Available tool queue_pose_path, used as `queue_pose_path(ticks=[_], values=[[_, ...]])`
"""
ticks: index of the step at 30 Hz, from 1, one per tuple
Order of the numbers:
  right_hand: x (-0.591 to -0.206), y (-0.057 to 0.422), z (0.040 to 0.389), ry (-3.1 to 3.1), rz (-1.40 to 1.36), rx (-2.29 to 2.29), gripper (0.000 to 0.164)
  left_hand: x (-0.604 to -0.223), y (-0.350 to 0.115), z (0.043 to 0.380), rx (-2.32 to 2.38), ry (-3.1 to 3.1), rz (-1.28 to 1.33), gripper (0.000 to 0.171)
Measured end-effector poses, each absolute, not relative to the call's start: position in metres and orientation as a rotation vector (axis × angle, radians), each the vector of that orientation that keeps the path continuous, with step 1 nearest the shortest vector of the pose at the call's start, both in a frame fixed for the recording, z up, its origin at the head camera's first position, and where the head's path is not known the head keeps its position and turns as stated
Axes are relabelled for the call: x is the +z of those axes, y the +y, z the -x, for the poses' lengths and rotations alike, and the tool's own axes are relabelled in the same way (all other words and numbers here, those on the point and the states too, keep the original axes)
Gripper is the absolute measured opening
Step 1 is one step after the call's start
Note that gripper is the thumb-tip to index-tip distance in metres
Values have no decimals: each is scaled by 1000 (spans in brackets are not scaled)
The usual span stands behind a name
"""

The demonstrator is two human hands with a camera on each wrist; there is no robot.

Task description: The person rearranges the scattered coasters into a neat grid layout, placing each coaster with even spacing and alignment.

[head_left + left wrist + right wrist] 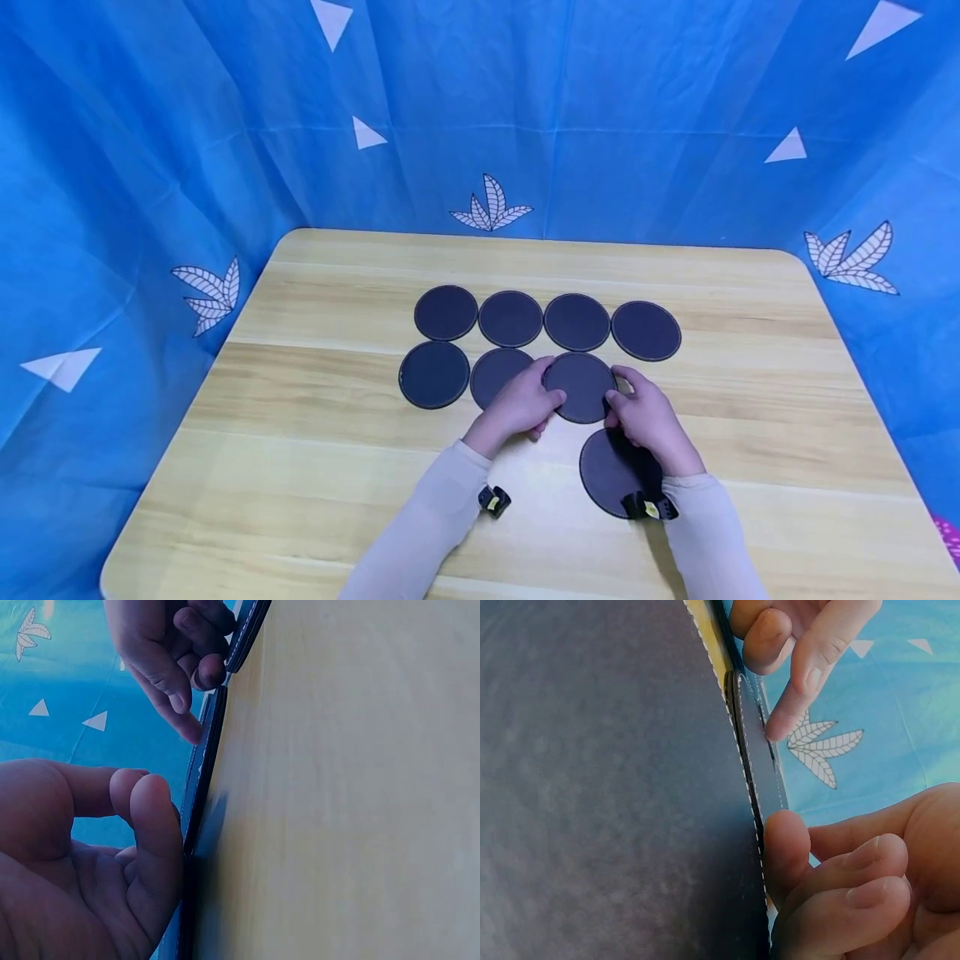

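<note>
A round black coaster (579, 387) with a stitched edge lies in the nearer row on the table, between the two hands. My left hand (522, 398) holds its left edge, with thumb and forefinger spread along the rim. On the opposite side, my right hand (647, 414) holds the right edge in the same way. The left hand partly covers a neighbouring coaster (491, 379). Under the right wrist lies another black disc (611, 475), partly hidden; whether it is one coaster or a stack I cannot tell. In the right wrist view, a dark stitched surface (615, 780) fills the left side.
Several black coasters form a back row, from the leftmost one (446, 312) to the rightmost (647, 331). One more coaster (433, 375) begins the nearer row. Beneath them is a pale wooden table (300, 483), with a blue patterned curtain (450, 83) around its far sides.
</note>
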State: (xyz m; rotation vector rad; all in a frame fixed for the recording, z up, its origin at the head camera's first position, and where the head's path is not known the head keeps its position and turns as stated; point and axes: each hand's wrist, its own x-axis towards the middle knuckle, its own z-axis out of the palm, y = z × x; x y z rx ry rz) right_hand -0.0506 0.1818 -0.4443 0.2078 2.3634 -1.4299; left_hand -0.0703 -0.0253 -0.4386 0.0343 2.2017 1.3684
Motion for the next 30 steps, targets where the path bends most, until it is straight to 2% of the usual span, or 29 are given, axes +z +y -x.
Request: queue_pose_path(ticks=[30], values=[[-439, 184, 51, 2391, -165, -1409, 51, -442, -27, 72, 1439, 2151, -92, 58]])
